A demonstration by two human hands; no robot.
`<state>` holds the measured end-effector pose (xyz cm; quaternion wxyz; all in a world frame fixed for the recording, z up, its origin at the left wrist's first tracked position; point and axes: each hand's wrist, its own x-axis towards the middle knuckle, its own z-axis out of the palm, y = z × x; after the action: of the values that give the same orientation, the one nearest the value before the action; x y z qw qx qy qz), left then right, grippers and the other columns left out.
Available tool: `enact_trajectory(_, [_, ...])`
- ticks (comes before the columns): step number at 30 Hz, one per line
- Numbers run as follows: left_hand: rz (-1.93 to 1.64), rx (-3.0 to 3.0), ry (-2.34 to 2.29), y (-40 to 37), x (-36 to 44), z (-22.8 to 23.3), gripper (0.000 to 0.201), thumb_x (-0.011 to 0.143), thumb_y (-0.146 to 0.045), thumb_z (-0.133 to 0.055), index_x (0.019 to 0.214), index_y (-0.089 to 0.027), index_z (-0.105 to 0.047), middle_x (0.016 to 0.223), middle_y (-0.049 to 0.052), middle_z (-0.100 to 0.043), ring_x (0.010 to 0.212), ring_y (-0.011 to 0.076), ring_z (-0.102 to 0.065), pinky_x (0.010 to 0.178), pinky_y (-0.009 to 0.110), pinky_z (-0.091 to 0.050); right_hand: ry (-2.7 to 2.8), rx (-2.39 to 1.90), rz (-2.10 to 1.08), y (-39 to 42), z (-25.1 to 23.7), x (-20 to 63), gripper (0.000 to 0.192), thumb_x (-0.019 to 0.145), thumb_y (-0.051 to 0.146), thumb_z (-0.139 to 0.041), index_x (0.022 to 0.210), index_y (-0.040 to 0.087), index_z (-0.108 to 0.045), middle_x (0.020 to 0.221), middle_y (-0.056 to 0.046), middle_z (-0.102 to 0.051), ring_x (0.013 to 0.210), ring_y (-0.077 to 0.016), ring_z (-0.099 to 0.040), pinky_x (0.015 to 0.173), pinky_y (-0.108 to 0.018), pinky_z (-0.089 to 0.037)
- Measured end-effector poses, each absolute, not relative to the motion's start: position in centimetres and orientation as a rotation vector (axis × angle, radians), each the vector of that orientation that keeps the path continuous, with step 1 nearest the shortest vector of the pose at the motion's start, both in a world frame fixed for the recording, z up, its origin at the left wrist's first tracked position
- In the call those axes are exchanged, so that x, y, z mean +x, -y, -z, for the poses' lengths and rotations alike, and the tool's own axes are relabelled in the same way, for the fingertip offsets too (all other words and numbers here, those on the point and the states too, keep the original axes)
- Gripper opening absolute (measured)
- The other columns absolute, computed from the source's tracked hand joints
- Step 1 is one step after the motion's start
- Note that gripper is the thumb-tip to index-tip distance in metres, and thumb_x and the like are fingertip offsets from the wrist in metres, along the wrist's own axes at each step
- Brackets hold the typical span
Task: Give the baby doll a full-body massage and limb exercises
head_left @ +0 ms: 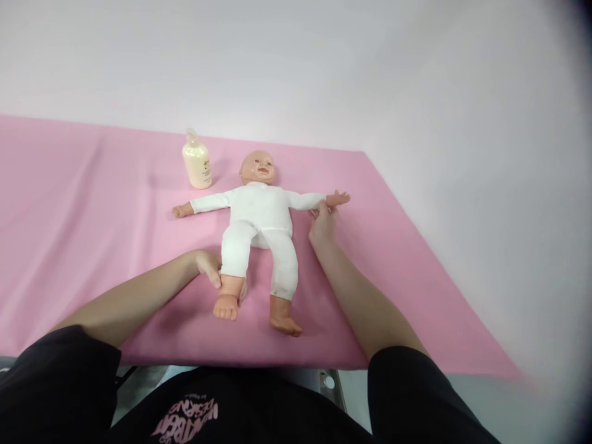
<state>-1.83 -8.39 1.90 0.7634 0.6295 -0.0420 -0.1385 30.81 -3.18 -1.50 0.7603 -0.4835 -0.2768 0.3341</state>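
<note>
a pink sheet (pixel 69 234) covers the table, backed by a plain white wall (pixel 324 68) under even light.

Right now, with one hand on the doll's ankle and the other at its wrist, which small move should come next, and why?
Probably lift the right hand off the doll and reach for the bottle: the doll already lies flat with arms spread, the left hand steadies its ankle, and the bottle stands untouched beside its head.

Single head cam, looking forward and down over the pink tabletop (pixel 69 203), sitting close at its near edge.
</note>
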Motion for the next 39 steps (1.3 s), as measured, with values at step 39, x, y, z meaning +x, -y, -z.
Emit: enact_trajectory(39, [-0.488, 0.843, -0.381, 8.6, -0.6, -1.3, 0.062, 0.076, -0.073, -0.072, 0.081, -0.012, -0.063, 0.074, 0.004, -0.061, 0.071, 0.0184, -0.063, 0.072, 0.032, -0.055, 2.035, -1.014, 0.129, 5.9, 1.1, 28.1, 0.031, 0.101, 0.037, -0.055, 0.129, 0.029, -0.068, 0.124, -0.010, -0.067, 0.118, -0.0277, -0.063, 0.108, -0.052, -0.051])
